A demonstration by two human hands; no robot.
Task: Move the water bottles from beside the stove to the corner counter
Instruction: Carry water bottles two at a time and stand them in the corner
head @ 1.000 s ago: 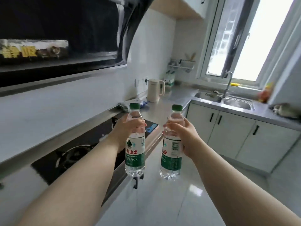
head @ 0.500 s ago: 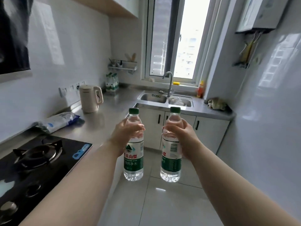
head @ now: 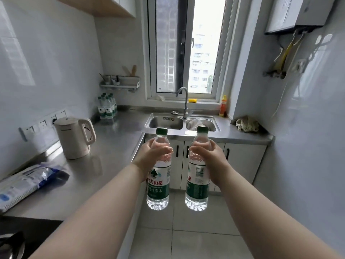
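Note:
I hold two clear water bottles with green caps and green labels upright in the air over the floor. My left hand (head: 151, 153) grips the left bottle (head: 158, 186) around its upper body. My right hand (head: 209, 156) grips the right bottle (head: 197, 187) the same way. Far ahead on the left, the steel corner counter (head: 128, 118) carries a cluster of several matching bottles (head: 107, 108) against the wall. Only a black corner of the stove (head: 28, 238) shows at the bottom left.
A cream kettle (head: 74, 137) stands on the left counter, with a blue-and-white packet (head: 24, 186) nearer me. A double sink (head: 181, 122) with a tap lies under the window. A yellow bottle (head: 223, 106) and a rag (head: 246, 123) sit at the right. Tiled floor runs ahead.
My view has swung right and advanced from the stove toward the sink. Both bottles stay gripped in front of me; the corner bottles and kettle are nearer, the stove has slid mostly out of frame.

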